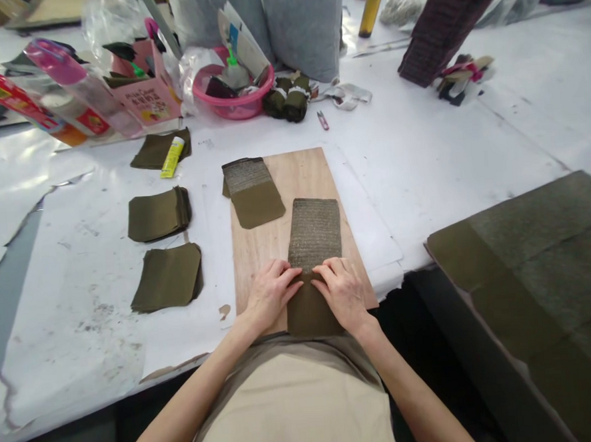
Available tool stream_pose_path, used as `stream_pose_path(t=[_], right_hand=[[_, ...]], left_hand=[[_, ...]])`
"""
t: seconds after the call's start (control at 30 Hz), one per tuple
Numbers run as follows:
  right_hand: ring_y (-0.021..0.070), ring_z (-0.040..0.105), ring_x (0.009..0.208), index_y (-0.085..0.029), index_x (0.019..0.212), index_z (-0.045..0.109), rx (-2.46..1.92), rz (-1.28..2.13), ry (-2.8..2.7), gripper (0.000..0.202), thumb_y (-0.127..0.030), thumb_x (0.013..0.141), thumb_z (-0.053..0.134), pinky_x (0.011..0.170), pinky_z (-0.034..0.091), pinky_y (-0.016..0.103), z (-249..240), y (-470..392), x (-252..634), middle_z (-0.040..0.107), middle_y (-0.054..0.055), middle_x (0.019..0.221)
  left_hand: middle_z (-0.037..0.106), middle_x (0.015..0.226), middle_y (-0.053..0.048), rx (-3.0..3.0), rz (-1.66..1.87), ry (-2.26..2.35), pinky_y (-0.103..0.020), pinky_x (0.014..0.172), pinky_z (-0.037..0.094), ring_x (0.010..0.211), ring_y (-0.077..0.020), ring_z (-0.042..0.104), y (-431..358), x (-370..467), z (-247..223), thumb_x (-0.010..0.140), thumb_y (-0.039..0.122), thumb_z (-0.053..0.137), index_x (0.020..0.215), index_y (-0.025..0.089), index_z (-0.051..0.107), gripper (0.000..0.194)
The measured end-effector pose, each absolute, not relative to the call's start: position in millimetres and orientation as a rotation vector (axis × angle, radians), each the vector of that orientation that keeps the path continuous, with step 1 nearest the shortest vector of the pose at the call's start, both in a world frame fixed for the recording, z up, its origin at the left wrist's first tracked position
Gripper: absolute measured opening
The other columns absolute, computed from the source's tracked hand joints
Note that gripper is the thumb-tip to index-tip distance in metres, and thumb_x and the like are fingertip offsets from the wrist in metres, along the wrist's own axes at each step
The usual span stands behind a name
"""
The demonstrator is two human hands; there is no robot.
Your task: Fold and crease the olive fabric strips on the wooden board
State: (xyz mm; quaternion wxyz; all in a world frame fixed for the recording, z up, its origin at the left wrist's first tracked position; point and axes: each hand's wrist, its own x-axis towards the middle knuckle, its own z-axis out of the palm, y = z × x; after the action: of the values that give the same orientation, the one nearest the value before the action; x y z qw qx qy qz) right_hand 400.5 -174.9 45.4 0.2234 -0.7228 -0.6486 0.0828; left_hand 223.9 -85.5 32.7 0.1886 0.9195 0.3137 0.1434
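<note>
On a light wooden board (300, 171) lies a long olive fabric piece (315, 230), its upper part textured and its lower part smooth, reaching the board's near edge. My left hand (274, 290) pinches the left side of this piece near its middle, thumb and fingers together. Across from it, my right hand (344, 290) grips the right side at the same height. The two hands are a small gap apart. A second olive piece (258, 203) with a textured top band rests at the board's upper left, with another layer peeking out beneath it.
Left of the board are olive fabric stacks (166, 277), (155, 216) and a yellow tube (172, 157) on a further stack. Behind stand a pink basket (233, 107), bottles and small snips (323, 120). Large olive sheets (543, 266) lie at the right.
</note>
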Motion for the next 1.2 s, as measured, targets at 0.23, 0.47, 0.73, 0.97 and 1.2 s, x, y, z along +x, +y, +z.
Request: stream_pose_path(t=[0.23, 0.47, 0.73, 0.97, 1.2], right_hand=[[0.0217, 0.050, 0.093, -0.022, 0.090, 0.062, -2.015, 0.242, -1.861, 0.010, -0.028, 0.085, 0.069, 0.079, 0.037, 0.036, 48.6, -171.0, 404.5, 0.061, 0.003, 0.093], [0.0196, 0.051, 0.100, -0.021, 0.085, 0.061, -1.843, 0.243, -1.884, 0.006, -0.022, 0.091, 0.061, 0.087, 0.038, 0.036, 44.2, -175.1, 406.6, 0.062, 0.003, 0.100], [0.0173, 0.054, 0.100, -0.021, 0.086, 0.057, -1.714, 0.258, -1.920, 0.014, -0.019, 0.097, 0.048, 0.094, 0.037, 0.035, 36.1, -180.7, 409.0, 0.065, 0.001, 0.088], [0.0183, 0.056, 0.089, -0.019, 0.100, 0.059, -1.780, 0.229, -1.802, 0.009, -0.024, 0.093, 0.058, 0.085, 0.039, 0.033, 30.2, -188.5, 418.7, 0.065, 0.003, 0.087], [0.0198, 0.057, 0.083, -0.020, 0.089, 0.062, -1.926, 0.213, -1.762, 0.013, -0.032, 0.089, 0.064, 0.077, 0.040, 0.033, 34.3, -205.6, 456.2, 0.065, 0.002, 0.079]], left_hand=[[0.055, 0.098, -0.005, 2.522, 0.406, 0.883, -0.035, 0.081, 0.049, 0.095, -0.0207, 0.054, -81.0, 223.1, 31.0, 0.091, 0.033, 0.059, 0.110, 0.023, 0.061, 0.021], [0.055, 0.096, -0.004, 2.444, 0.374, 0.914, -0.036, 0.081, 0.048, 0.093, -0.0207, 0.054, -79.6, 225.1, 33.2, 0.088, 0.032, 0.063, 0.104, 0.023, 0.062, 0.019], [0.052, 0.103, -0.004, 2.510, 0.290, 0.850, -0.035, 0.082, 0.048, 0.098, -0.0216, 0.051, -72.6, 230.7, 42.1, 0.086, 0.026, 0.066, 0.100, 0.021, 0.056, 0.018], [0.053, 0.091, -0.003, 2.562, 0.195, 0.690, -0.033, 0.077, 0.046, 0.091, -0.0199, 0.051, -64.8, 232.5, 48.6, 0.091, 0.028, 0.059, 0.084, 0.021, 0.059, 0.010], [0.055, 0.087, -0.002, 2.515, 0.224, 0.695, -0.031, 0.073, 0.045, 0.085, -0.0186, 0.053, -63.0, 228.1, 42.1, 0.092, 0.032, 0.057, 0.083, 0.020, 0.057, 0.014]])
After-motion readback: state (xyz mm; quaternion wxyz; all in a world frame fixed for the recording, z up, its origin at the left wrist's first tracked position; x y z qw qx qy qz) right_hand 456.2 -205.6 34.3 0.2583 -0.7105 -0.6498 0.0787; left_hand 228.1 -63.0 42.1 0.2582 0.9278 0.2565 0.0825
